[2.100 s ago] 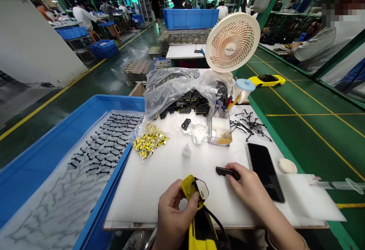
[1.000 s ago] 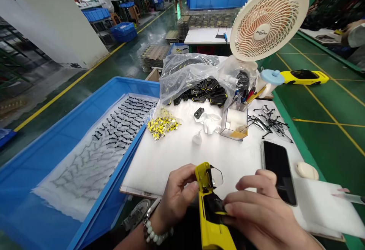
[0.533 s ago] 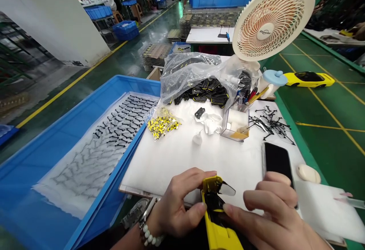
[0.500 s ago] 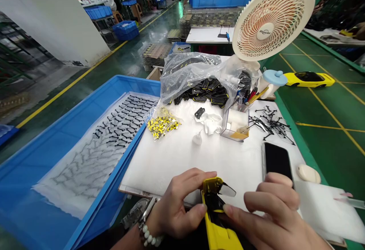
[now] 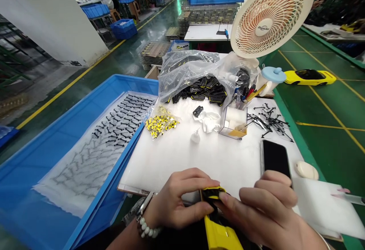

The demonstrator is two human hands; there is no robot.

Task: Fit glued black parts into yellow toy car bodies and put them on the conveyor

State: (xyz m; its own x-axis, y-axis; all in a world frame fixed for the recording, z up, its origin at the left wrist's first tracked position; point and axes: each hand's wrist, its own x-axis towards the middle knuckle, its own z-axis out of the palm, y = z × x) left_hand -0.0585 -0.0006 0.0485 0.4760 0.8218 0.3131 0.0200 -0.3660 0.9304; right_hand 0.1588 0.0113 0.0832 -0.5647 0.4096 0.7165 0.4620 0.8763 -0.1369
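Shell of yellow plastic (image 5: 224,238), and it's right at the table's (image 5: 159,166) near edge, about midway along; what supports it from below is hidden. Left hand (image 5: 181,195) has the far end: fingers over the raised yellow flap (image 5: 212,193), thumb on the near side, a narrow, bent grip around the piece. Right hand (image 5: 265,214) is on it too, one fingertip touching the flap's right side, the other fingers curled; whether it pinches a small part there, no telling, the underside is out of view.

Close work, this! The left hand's best job is bracing, so the flap doesn't flex, while that right fingertip pushes squarely, light and even, rather than digging at a corner. Too much force could well bend the thin rim.

And around them: a phone (image 5: 275,159) lies toward the table's right edge, just behind the right knuckles; a small dropper bottle (image 5: 195,137) stands nearer the middle; by the left edge, a clear bag of yellow-and-black parts (image 5: 161,123).
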